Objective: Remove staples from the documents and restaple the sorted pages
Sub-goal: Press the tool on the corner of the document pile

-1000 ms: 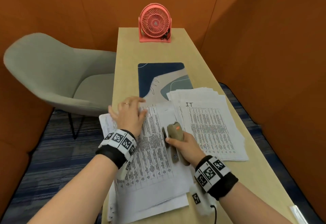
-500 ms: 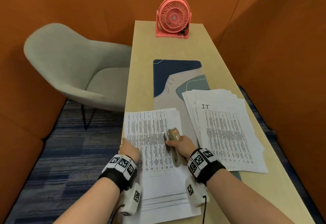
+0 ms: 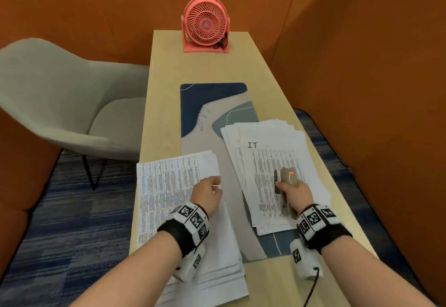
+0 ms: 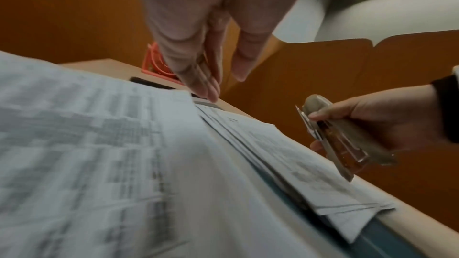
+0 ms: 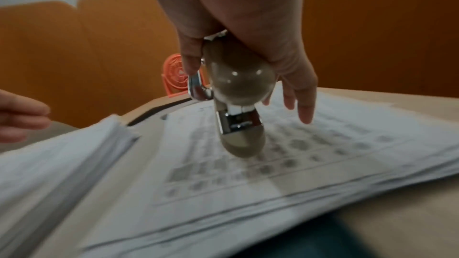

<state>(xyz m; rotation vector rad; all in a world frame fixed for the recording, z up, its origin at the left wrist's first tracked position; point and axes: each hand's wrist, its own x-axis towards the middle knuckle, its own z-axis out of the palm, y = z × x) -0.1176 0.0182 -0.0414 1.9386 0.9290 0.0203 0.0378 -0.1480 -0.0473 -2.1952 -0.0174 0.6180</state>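
I see the stapler (image 3: 287,187) gripped in the right hand (image 3: 293,192), just above the IT stack (image 3: 270,161). Left hand (image 3: 207,194) hovers over the left stack (image 3: 169,186), fingers loose, holding nothing.

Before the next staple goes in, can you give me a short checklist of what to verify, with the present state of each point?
1. Stapler held firmly: ok, the right hand grips it above the right paper pile.
2. Left hand free: ok, fingers relaxed over the left paper pile, holding nothing.
3. Left pile edges squared: cannot tell, lower sheets stick out near the table edge.
4. Right pile squared: not ok, its sheets are fanned out.
5. Staples loaded: cannot tell.
6. Old staples removed: cannot tell, too small to see.
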